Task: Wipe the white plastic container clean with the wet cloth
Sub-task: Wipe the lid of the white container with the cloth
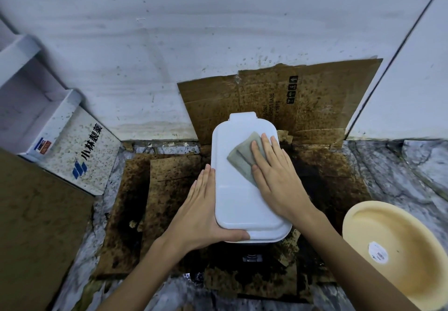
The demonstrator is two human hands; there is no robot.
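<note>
Handling assessment: the white plastic container (244, 189) is a rectangular box with rounded corners, a smooth lid with a raised panel, and a latch tab at its far end. It stands at the centre of the view on stained brown cardboard (167, 189) laid over the marbled counter (400, 165). The shell is probably light and stiff, so it is liable to slide or rock under a sideways wiping load. A wet, glossy lid is likely to be slippery. Bracing at the rim, where the lid overhangs the body, gives the best purchase.

Hand state:
- The left hand (206, 211) lies against the container's left edge with fingers straight and together. The thumb hooks across the near corner of the lid. It steadies the box and does not enclose it.
- The right hand (276, 175) rests flat on the lid, fingers extended and slightly spread, pressing the wet cloth (243, 163) down.

Materials: the cloth is grey-green, soft and folded, and it conforms to the lid surface. The cardboard is matt, heavily spotted dark and frayed at the edges. A second sheet leans on the speckled white wall (169, 44). A pale yellow plastic basin (397, 252), round and smooth, sits near the right.
</note>
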